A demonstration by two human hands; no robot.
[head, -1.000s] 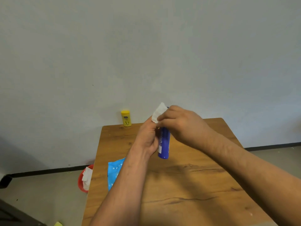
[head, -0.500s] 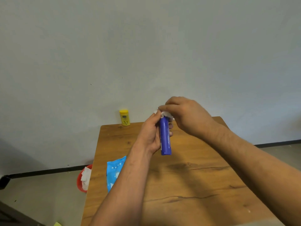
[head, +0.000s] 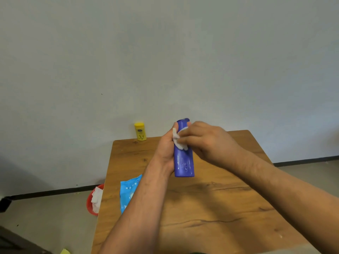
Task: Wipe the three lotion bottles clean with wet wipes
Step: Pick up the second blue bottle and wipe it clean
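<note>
Blue lotion bottle [head: 184, 162] at frame centre, held roughly upright above the desk [head: 201, 208], not touching it. Left hand [head: 166, 149] wraps the bottle's left side from behind, fingers curled round it. Right hand [head: 207, 142] pinches a bunched white wet wipe [head: 180, 145] and presses it against the upper front of the bottle.

Step in hand, as judged: rubbing down the bottle's face.
- Pale streaks show on the lower body, so the wipe likely needs long strokes down to the base.
- Turn the bottle within the left-hand grip so the covered side gets reached.
- Grip firm: a wet plastic surface probably slips.
- Refold the wipe to a fresh face once soiled.

Materials and shapes:
- Bottle: smooth, glossy plastic, flattened tube, flat lower end, rounded at top.
- Wipe: soft, limp, crumpled.
- Desk: wood-grain top with dark cracks and knots, rounded far corners.

Yellow lotion bottle [head: 140, 132] stands upright at the desk's far left corner, small, stubby, capped. Third bottle not in view. Blue wipes pack [head: 129, 191], crinkly film, lies at the desk's left edge, partly hidden by the left forearm. Red bin [head: 90, 200] on the floor just beside the desk, lower left, holds white wipes.
</note>
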